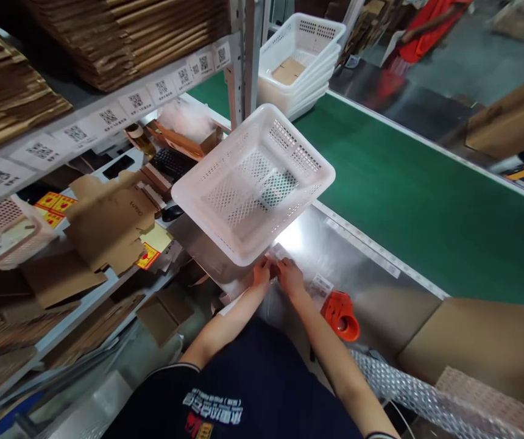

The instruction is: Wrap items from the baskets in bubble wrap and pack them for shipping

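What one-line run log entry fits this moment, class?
left hand: on small packet | right hand: on same packet | white basket: tilted, just beyond hands | orange tape dispenser: beside right hand

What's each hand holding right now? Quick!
Left hand: closed, pinching a small packet beside the basket.
Right hand: closed, pinching the same packet.

White lattice-walled basket point(253, 183), green conveyor belt point(408, 201) beside it, orange tape dispenser point(342, 314) near its front, yellow-and-red labels point(54, 204) left of it, brown cardboard point(111, 222)
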{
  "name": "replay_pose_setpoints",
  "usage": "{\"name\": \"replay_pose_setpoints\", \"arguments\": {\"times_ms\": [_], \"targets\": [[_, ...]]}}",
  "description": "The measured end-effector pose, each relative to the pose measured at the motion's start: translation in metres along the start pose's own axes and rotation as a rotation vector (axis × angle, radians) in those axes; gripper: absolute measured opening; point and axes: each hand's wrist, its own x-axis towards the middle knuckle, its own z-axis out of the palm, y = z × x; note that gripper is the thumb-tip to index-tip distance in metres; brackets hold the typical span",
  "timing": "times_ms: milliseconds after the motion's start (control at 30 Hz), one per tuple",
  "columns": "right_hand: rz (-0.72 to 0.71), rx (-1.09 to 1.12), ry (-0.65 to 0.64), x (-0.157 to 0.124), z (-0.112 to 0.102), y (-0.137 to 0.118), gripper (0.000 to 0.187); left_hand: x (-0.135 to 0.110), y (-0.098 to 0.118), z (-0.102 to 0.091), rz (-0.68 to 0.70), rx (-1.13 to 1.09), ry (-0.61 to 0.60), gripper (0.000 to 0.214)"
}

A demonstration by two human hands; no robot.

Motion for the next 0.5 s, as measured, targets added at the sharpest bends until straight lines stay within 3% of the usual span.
{"name": "replay_pose_setpoints", "arguments": {"times_ms": [267, 500], "targets": [[-0.016, 0.070, -0.016, -0.012, 0.025, -0.001, 0.027, 0.013, -0.010, -0.017, 0.091, 0.219, -0.005, 0.023], [0.146, 0.103, -0.011, 0.035, 0.017, 0.049, 0.046, 0.030, -0.008, -0.026, 0.074, 0.432, -0.055, 0.019]]}}
